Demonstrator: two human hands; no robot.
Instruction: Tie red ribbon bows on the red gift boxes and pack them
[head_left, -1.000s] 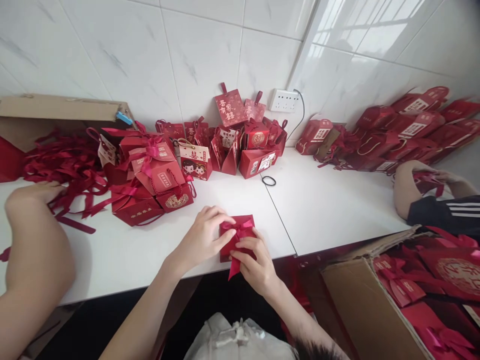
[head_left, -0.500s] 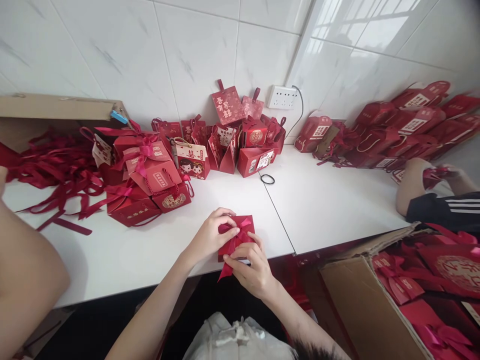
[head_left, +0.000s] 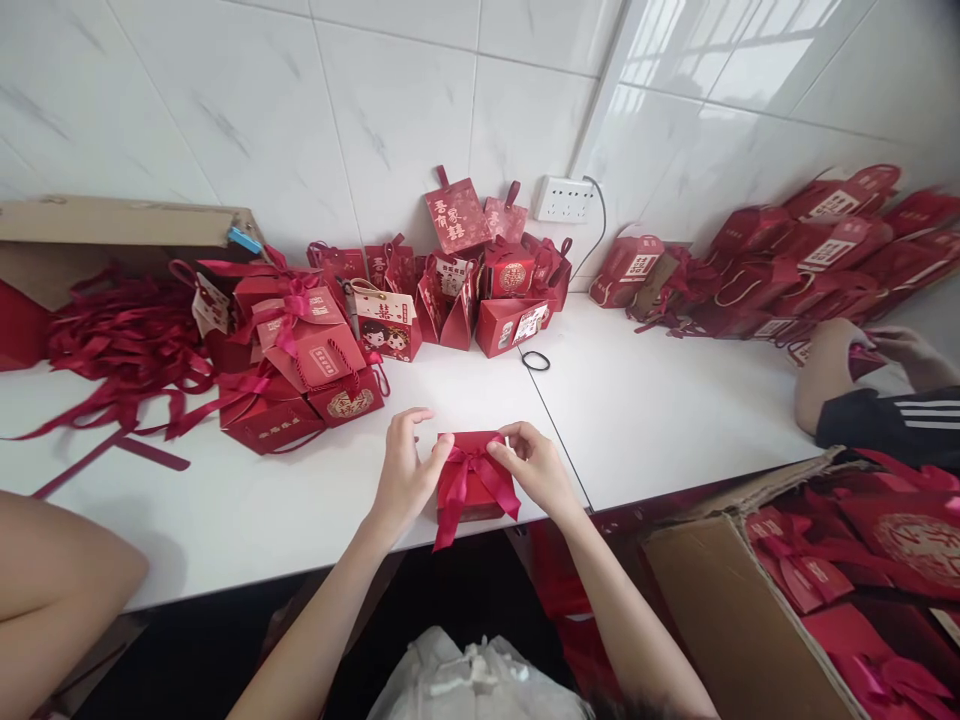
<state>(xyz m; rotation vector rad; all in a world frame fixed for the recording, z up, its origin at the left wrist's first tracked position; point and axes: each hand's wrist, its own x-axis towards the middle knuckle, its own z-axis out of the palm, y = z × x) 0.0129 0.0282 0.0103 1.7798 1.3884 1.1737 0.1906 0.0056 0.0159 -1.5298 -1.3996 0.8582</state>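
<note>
We have a small red gift box [head_left: 469,490] sitting right at the near edge of the white table [head_left: 660,410], at about 6 o'clock from the stacked red boxes [head_left: 300,360] by the wall. Our left hand [head_left: 405,470] is half curled against the box's left side, thumb near the knot and fingers loosely spread, while our right hand [head_left: 536,465] pinches the right loop of the satin ribbon bow [head_left: 474,468] between thumb and forefinger. The ribbon's tails [head_left: 448,520] hang over the table edge, at 7 o'clock from the bow. We judge the main risk to be an uneven pull: if the right hand tugs harder than the left steadies, the bow could slacken or come undone, or the light box could slide off the edge into the dark gap below. A second person's forearm [head_left: 60,590] rests at 9 o'clock and a third person's hand [head_left: 900,350] works at 3 o'clock, both well apart from ours.
</note>
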